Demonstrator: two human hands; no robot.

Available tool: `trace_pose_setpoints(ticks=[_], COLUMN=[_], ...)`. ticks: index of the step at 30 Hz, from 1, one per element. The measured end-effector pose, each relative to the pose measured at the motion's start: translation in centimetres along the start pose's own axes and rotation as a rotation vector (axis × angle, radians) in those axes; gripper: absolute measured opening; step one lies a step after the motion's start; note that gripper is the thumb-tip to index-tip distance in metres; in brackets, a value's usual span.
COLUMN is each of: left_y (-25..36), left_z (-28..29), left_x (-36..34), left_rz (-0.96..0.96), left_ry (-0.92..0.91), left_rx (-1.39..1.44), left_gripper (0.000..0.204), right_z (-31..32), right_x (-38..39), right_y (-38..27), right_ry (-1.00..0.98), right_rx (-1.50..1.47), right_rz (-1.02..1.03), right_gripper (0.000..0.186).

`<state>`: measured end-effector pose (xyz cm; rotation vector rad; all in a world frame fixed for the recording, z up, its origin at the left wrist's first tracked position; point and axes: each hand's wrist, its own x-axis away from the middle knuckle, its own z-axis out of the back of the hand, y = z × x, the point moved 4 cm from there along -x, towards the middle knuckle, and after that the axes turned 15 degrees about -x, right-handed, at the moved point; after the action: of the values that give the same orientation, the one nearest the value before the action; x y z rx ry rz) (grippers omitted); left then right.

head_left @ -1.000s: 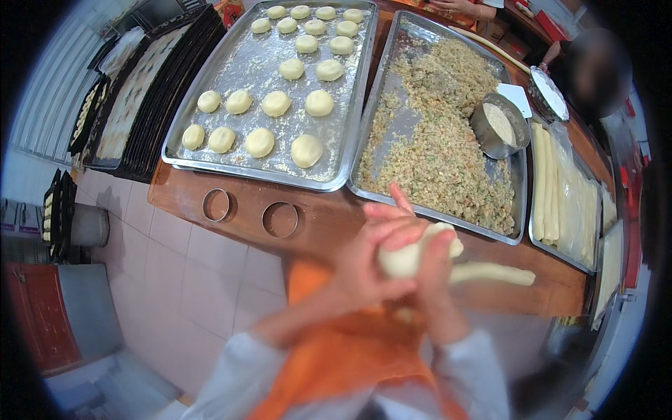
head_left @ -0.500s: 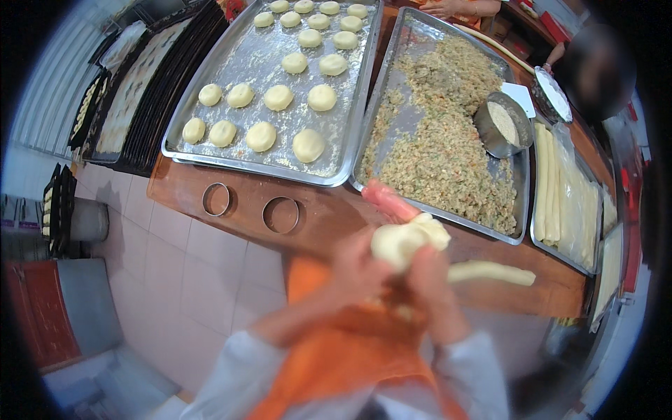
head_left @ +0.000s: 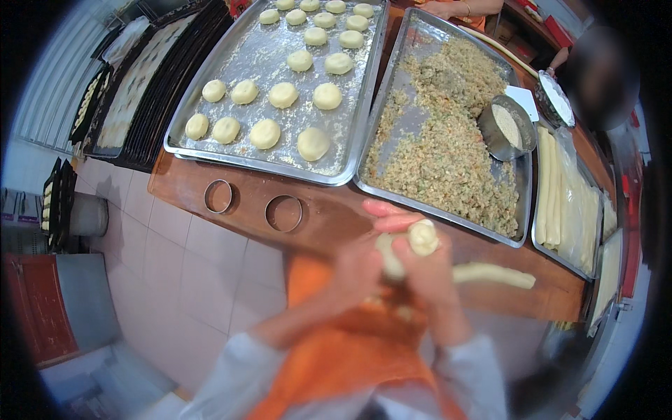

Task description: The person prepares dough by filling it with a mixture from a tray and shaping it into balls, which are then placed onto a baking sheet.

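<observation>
A pale dough ball [head_left: 390, 257] sits between my two hands, above the table's front edge. My left hand [head_left: 358, 269] cups it from the left, blurred by motion. My right hand [head_left: 425, 269] is closed round the dough from the right, and a rounded knob of dough [head_left: 423, 238] sticks out above its thumb. Reddish fingers show just beyond the dough. To the right of my right hand, a dough rope [head_left: 493, 274] lies on the wooden table [head_left: 315, 238]. Two metal rings [head_left: 283, 213] rest on the wood to the left.
A floured metal tray [head_left: 262, 162] holds rows of round dough cakes. Beside it, another tray [head_left: 448, 222] carries crumbly filling and a metal bowl [head_left: 505, 128]. At right, a tray [head_left: 567, 260] has dough ropes under plastic. Dark baking trays [head_left: 143, 105] stand at far left. Other people are across the table.
The dough, broad and exposed before, is now mostly covered by my hands. Its knob stands up rounder above my right hand, which has closed further round it.
</observation>
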<state>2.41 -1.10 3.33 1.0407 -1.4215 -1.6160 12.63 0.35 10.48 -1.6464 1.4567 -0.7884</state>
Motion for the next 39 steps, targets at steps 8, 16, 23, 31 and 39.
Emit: trace_pose_setpoints(ticks=[8, 16, 23, 31, 39], left_y=[2.0, 0.5, -0.2, -0.2, 2.7], left_z=[-0.3, -0.7, 0.2, 0.0, 1.5], left_x=[-0.5, 0.6, 1.7, 1.6, -0.1], left_rz=[-0.12, -0.042, -0.01, 0.444, 0.357], left_ry=[0.28, 0.255, 0.114, 0.152, 0.19], left_rx=[-0.092, 0.085, 0.15, 0.441, 0.578], left_gripper=[0.052, 0.043, 0.041, 0.034, 0.04], right_z=[1.5, 1.2, 0.1, 0.9, 2.5], right_x=[-0.4, -0.5, 0.5, 0.1, 0.4], right_y=[1.7, 1.7, 2.3, 2.1, 0.6], right_ry=[-0.055, -0.115, -0.025, -0.118, 0.073], right_rx=[-0.148, 0.052, -0.161, 0.102, 0.099], right_rz=[-0.035, 0.058, -0.083, -0.089, -0.273], right_gripper=[0.023, 0.026, 0.028, 0.032, 0.025])
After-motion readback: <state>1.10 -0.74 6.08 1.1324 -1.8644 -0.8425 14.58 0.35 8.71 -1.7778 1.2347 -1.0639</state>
